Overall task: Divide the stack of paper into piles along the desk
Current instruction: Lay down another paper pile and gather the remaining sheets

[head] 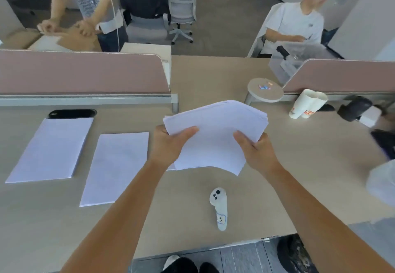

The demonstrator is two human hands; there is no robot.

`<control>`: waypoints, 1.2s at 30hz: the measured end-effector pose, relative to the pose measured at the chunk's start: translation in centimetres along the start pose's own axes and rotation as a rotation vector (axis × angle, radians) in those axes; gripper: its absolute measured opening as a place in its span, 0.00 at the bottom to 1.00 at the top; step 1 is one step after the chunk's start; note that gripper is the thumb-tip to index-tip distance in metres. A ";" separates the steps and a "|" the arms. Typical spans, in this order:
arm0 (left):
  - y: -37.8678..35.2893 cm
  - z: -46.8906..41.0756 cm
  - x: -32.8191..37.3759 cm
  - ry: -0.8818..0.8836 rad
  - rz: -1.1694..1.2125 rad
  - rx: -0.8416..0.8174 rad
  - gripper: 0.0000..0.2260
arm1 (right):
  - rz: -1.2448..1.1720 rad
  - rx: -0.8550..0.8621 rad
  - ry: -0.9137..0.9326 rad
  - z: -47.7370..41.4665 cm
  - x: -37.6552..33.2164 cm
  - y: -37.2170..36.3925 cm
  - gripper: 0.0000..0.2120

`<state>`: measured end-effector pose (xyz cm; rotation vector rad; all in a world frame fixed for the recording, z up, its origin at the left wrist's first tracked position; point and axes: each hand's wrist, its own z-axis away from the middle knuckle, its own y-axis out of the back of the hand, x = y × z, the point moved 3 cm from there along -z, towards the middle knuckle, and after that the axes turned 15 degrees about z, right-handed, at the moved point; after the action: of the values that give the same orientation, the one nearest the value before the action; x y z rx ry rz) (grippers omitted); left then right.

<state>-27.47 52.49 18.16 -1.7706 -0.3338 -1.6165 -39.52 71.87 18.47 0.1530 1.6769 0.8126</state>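
Note:
A thick stack of white paper [215,131] is held above the middle of the desk [310,165]. My left hand [168,144] grips its left edge, thumb on top. On the stack's right side my right hand [256,150] holds it the same way, thumb lying on the top sheet. Two paper piles lie flat on the desk to the left: one at the far left [51,148] and one nearer the middle [115,165]. A sliver of white paper [171,167] shows on the desk under the held stack, by my left wrist.
A white controller [220,208] lies on the desk near the front edge. Paper cups [305,103], a round cork stand [265,89] and a dark object [354,108] sit at the back right. Pink dividers [81,71] bound the back. Two other people work beyond them.

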 end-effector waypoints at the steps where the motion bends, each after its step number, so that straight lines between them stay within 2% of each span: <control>1: -0.8 -0.2 -0.5 0.003 -0.002 0.014 0.06 | 0.058 -0.026 0.012 0.2 0.4 0.9 0.12; 2: -1.7 -0.3 -0.9 0.026 0.001 0.025 0.05 | 0.113 -0.043 0.014 0.2 0.9 1.7 0.17; 3: -3.0 -0.6 -1.7 0.053 0.010 0.011 0.04 | 0.117 -0.035 0.003 0.0 1.7 2.8 0.17; 5: -6.1 -1.2 -3.5 0.093 0.017 -0.041 0.04 | 0.062 0.024 -0.037 -0.7 3.5 5.4 0.06; 6: -7.9 -1.3 -4.1 0.100 0.015 -0.062 0.03 | 0.008 0.054 -0.065 -1.1 4.8 6.6 0.06; 9: -12.4 -2.1 -6.1 0.109 0.008 -0.080 0.06 | -0.114 0.073 -0.109 -2.7 8.3 9.2 0.14; 16: -18.7 -5.1 -12.9 0.145 -0.056 0.038 0.07 | -0.207 -0.017 -0.129 -9.0 17.5 12.0 0.15; 20: -19.9 -6.1 -18.3 0.247 -0.165 0.118 0.06 | -0.187 -0.118 -0.193 -11.3 22.7 11.4 0.13; 25: -20.5 -6.4 -20.0 0.234 -0.158 0.212 0.09 | -0.196 -0.177 -0.161 -13.0 24.0 11.3 0.20; 29: -19.9 -7.2 -19.5 0.165 -0.169 0.108 0.13 | -0.199 -0.191 -0.101 -14.4 23.9 11.6 0.21; 31: -19.5 -7.6 -20.0 0.208 -0.196 0.061 0.13 | -0.186 -0.223 -0.120 -14.6 24.6 11.3 0.16; 36: -19.5 -8.6 -21.2 0.277 -0.204 0.033 0.16 | -0.243 -0.216 -0.220 -14.9 26.3 10.6 0.15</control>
<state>-50.04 66.59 4.14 -1.5016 -0.4171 -1.9610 -63.85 86.83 4.08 -0.1061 1.3601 0.7576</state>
